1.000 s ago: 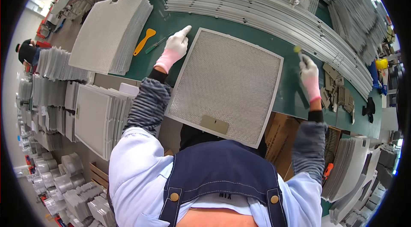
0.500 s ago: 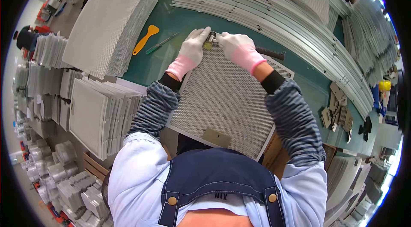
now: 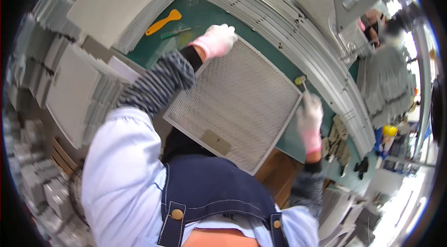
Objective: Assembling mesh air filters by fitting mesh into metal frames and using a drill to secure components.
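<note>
A square metal mesh filter panel (image 3: 237,98) with a thin silver frame lies over the table edge, turned cornerwise in front of me. Its near side carries a small plain metal plate (image 3: 215,142). My left hand (image 3: 217,41), in a white glove with a pink cuff, closes over the panel's far corner. To the right of the panel, my right hand (image 3: 310,115) is blurred by motion but wrapped round the handle of a small mallet. The mallet's yellowish head (image 3: 300,80) is just beyond the panel's right corner.
An orange scraper (image 3: 163,22) and a green-handled thin tool (image 3: 178,32) lie on the green table (image 3: 193,7). Long metal frame strips (image 3: 279,32) are stacked behind. Mesh sheets (image 3: 128,0) stand piled at left; metal plates (image 3: 339,142) lie at right.
My right hand has moved from the panel's far edge to its right corner, carrying the mallet. The panel has turned clockwise in view. My left hand stays at its far side.
</note>
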The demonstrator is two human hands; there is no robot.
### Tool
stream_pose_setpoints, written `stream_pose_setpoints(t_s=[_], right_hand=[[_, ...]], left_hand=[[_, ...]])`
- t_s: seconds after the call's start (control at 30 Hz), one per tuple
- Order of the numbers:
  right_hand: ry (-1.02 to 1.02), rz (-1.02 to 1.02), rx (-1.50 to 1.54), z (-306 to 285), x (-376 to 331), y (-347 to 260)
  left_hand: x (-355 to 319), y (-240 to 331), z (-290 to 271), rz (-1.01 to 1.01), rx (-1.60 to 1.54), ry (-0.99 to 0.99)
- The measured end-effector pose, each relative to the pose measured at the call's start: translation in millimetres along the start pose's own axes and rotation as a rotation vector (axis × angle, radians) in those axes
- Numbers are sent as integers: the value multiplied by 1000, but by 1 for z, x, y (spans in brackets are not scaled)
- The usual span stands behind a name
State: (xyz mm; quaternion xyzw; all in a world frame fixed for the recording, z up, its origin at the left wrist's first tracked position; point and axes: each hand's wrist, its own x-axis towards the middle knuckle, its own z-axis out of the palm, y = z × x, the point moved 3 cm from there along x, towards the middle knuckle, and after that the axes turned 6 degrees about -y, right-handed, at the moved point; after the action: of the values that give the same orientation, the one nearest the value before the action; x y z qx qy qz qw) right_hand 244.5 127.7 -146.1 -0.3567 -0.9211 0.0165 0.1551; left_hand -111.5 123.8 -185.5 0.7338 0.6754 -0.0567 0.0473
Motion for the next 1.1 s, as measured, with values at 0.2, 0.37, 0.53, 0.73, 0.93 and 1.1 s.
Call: stream_pose_setpoints(t_s=[0.2, 0.37, 0.53, 0.73, 0.93, 1.1], right_hand=[[-285, -305, -74, 14, -114, -105], [135, -208, 245, -33, -85, -65], [238, 444, 479, -103, -100, 59], [448, 286, 210, -28, -139, 119], [81, 516, 1075, 98, -135, 86], [45, 282, 951, 48, -84, 28]], left_hand=[[-27, -46, 44, 219, -435, 285], [-57, -41, 29, 293, -613, 277], [-84, -1, -34, 256, -1100, 44], [-86, 30, -16, 230, -1218, 333], [-135, 33, -22, 74, -960, 826], [-268, -46, -19, -436, -1152, 1334]])
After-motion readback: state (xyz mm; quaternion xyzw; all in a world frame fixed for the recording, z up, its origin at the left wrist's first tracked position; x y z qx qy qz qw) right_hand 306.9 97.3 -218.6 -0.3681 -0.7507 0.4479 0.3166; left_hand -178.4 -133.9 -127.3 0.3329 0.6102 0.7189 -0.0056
